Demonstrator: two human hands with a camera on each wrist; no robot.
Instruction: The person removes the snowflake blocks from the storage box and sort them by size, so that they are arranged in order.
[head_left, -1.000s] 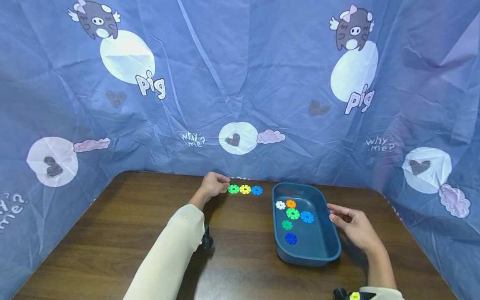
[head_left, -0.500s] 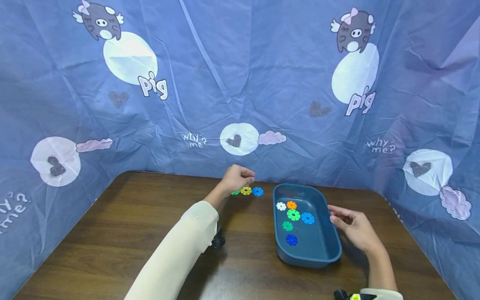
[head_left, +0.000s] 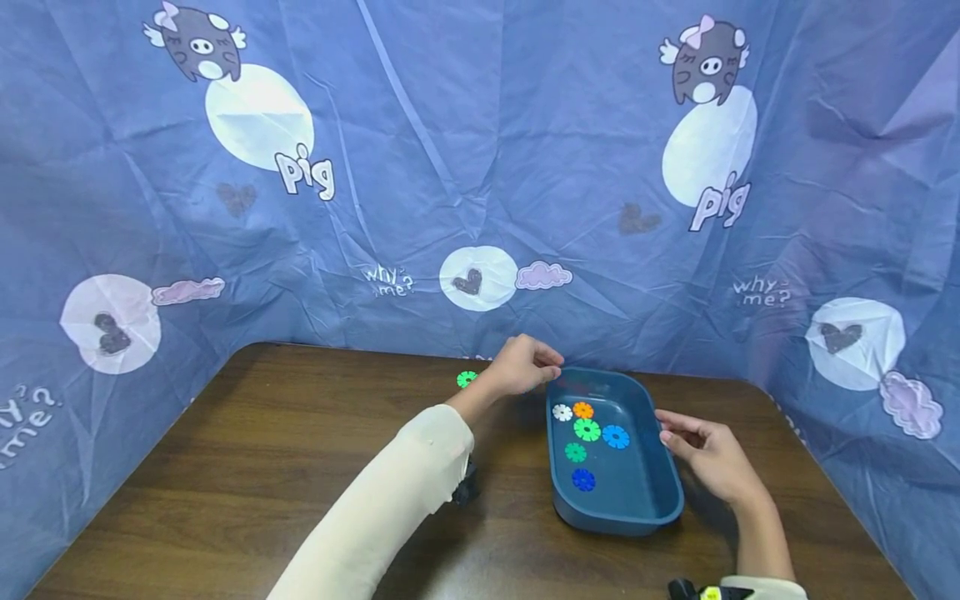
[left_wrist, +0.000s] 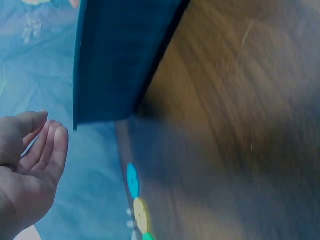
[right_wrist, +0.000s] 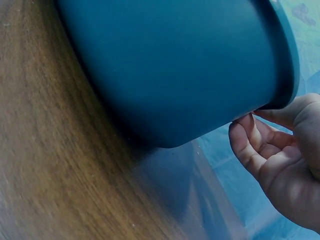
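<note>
Bin (head_left: 637,487) upright; lengthwise toward curtain (head_left: 420,225)

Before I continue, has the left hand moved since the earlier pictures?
Yes: the left hand has moved right across the table, toward the tray.

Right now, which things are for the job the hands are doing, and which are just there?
Probably for the job:
blue tray, with the right fingers at its rim and the left fingers near its far end
flower discs inside it
green disc, yellow disc and blue disc, lined up on the table

Probably just there:
pig-print cloth
black gadget at the right wrist
</note>
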